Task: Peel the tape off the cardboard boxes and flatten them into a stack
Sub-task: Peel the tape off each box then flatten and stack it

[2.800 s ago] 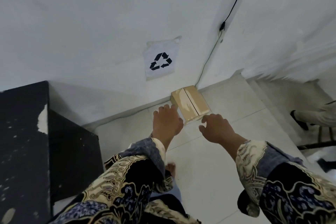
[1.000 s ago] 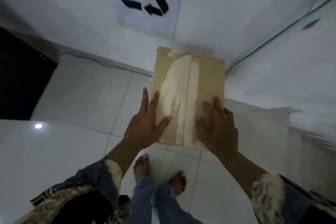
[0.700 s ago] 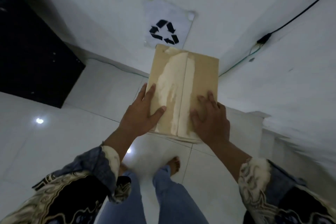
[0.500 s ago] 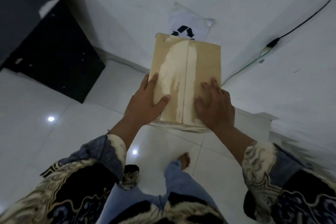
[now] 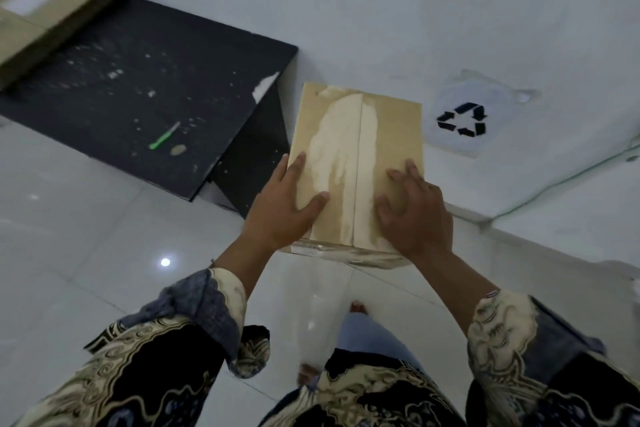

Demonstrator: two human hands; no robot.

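L hand + R hand, fingers gripping box

The second box at top left is blurred and edge-cropped.

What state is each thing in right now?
Brown cardboard box: held off the floor, flaps shut, top skin torn pale along the seam.
Left hand: grips the box's left edge.
Right hand: grips its right side.
Green-handled tool: lying on black table.
Second cardboard box: closed, on the table.
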